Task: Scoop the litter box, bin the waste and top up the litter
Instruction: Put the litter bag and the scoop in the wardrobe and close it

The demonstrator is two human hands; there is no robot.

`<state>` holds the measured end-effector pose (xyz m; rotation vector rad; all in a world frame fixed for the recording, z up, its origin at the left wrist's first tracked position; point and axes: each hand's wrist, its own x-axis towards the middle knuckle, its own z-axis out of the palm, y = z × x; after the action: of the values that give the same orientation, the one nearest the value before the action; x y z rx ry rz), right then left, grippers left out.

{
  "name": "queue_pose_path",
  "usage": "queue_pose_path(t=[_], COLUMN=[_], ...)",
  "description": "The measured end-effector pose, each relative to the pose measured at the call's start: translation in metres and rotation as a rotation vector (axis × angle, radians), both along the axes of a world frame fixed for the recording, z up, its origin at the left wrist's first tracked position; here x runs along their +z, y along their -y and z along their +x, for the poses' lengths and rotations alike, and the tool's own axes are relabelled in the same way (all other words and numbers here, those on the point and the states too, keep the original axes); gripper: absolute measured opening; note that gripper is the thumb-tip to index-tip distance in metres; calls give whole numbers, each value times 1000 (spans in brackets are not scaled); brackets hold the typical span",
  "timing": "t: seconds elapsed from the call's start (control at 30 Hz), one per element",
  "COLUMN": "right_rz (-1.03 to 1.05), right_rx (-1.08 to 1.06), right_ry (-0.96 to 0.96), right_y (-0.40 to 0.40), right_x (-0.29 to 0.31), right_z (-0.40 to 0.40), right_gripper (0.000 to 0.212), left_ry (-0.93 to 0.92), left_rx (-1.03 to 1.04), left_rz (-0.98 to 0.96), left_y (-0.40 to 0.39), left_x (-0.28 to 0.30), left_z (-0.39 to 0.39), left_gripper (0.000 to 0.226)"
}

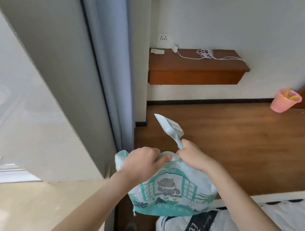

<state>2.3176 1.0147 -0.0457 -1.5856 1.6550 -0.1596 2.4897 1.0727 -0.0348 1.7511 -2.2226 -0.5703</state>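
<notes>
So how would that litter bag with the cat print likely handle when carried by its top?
The litter bag looks floppy: its top bunches where the left hand and right hand grip it. It bulges low down, so it is probably heavy and apt to swing. The right hand also holds the scoop, which may weaken that grip.

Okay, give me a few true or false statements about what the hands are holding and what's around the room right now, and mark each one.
1. The right hand grips the scoop by its handle. True.
2. The left hand hangs free. False: it grips the top of the litter bag.
3. The pink bin lies tipped over. False: it stands on the floor by the wall.
4. A white cable lies on the wooden shelf. True.
</notes>
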Motion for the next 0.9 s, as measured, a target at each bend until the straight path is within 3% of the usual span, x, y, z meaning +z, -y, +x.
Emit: queue_pose_path(t=[0.4, 0.5, 0.6, 0.77, 0.9], right_rz=[-107, -137, -173, -236, -246], right_rx=[-244, -308, -365, -458, -586], right_ry=[57, 85, 77, -32, -79], right_y=[114, 156, 202, 272, 303], right_x=[21, 18, 10, 4, 7], right_z=[-52, -89, -132, -212, -282], right_gripper=[17, 7, 16, 8, 27], left_ry=[-61, -17, 33, 125, 187], left_rx=[-313, -337, -335, -352, -354], left_rz=[-56, -53, -27, -15, 5], left_y=[160, 204, 254, 350, 422], left_x=[-1, -10, -18, -21, -25], left_z=[-34, -55, -81, -141, -200], left_gripper=[45, 41, 38, 31, 24])
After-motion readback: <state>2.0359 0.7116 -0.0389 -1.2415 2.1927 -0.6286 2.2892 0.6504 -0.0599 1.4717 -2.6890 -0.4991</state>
